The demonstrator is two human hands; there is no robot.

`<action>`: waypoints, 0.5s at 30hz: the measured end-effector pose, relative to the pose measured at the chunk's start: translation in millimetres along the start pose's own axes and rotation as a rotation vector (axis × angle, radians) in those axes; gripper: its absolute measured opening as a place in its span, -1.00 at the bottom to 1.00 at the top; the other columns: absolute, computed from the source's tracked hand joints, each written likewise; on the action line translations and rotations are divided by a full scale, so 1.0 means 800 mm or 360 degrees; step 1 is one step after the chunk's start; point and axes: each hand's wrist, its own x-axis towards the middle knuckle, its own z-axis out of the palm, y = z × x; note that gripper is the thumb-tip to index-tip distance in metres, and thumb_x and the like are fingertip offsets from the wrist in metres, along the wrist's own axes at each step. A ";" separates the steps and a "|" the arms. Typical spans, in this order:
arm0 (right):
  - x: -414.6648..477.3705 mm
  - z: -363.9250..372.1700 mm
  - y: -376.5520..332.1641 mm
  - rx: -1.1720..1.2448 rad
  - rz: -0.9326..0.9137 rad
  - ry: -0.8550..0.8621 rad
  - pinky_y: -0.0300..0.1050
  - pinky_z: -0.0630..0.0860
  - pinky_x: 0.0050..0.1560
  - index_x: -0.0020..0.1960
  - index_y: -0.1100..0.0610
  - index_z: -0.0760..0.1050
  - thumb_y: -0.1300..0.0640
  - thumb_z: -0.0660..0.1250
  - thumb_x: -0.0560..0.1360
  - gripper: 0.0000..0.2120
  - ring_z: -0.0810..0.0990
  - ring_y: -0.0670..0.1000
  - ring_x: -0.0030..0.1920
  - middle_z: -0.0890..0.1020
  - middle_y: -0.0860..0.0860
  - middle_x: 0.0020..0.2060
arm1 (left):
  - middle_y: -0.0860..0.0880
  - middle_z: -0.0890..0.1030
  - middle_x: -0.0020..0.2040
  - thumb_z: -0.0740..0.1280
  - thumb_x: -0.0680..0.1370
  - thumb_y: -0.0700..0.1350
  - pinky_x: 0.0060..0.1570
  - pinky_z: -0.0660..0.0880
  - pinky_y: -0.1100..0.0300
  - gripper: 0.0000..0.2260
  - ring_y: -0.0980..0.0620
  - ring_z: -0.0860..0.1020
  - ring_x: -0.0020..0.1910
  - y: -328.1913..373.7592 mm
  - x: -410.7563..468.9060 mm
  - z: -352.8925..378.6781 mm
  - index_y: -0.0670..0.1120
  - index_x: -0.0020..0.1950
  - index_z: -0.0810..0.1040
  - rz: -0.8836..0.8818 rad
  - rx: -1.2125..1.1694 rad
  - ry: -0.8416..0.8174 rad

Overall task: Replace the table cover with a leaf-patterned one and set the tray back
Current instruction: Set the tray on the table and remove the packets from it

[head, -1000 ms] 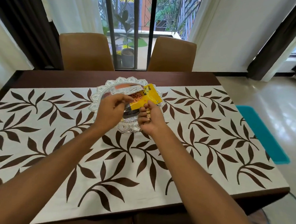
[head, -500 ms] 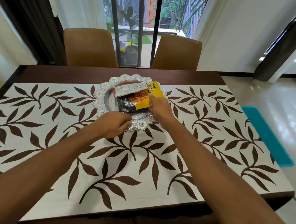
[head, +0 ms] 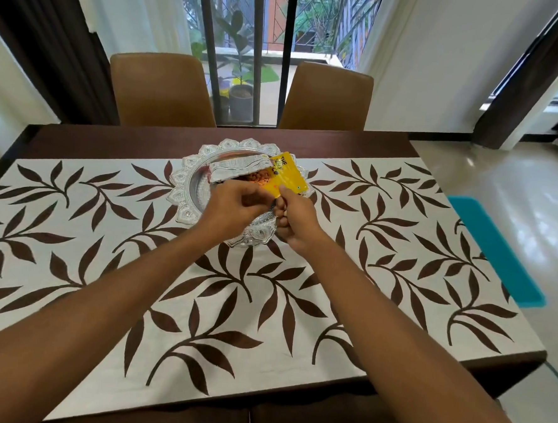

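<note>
Leaf-patterned cover (head: 265, 308) laid, silver tray (head: 187, 186) back on it; left hand (head: 235, 205) and right hand (head: 295, 219) pinch yellow snack packet (head: 286, 177) over tray; next, judged: settle packet flat, let go

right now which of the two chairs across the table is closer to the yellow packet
The right-hand chair. The yellow packet, held over the silver tray, sits right of centre, nearer it than the left-hand chair.
</note>
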 end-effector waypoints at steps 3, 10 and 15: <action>-0.004 0.000 0.005 0.0478 0.0239 -0.0094 -0.36 0.06 -0.68 -0.25 0.08 0.49 0.06 0.18 0.67 -0.67 0.22 -0.17 -0.63 0.40 -0.09 -0.55 | 0.13 0.70 -0.15 0.47 0.46 -0.29 -0.08 0.59 0.30 -0.79 0.24 0.67 -0.14 0.030 0.002 0.026 -0.04 0.02 0.71 0.0136 -0.0014 0.0041; -0.012 -0.028 0.002 0.0940 0.0384 -0.0262 -0.38 0.12 -0.70 -0.29 0.13 0.57 0.11 0.39 0.42 -0.86 0.35 -0.16 -0.62 0.44 -0.08 -0.47 | 0.08 0.71 -0.10 0.43 0.53 -0.16 -0.10 0.61 0.16 -0.85 0.20 0.64 -0.13 0.046 0.012 0.038 -0.03 0.08 0.70 0.0469 0.0333 -0.0096; 0.001 -0.059 0.000 0.0959 0.0390 -0.0137 -0.35 0.09 -0.73 -0.33 0.02 0.29 -0.10 0.19 0.68 -0.57 0.21 -0.17 -0.65 0.30 -0.09 -0.58 | 0.09 0.69 -0.10 0.41 0.55 -0.11 -0.07 0.60 0.16 -0.89 0.19 0.63 -0.11 0.026 0.019 0.034 -0.03 0.04 0.70 0.0272 0.0209 0.0140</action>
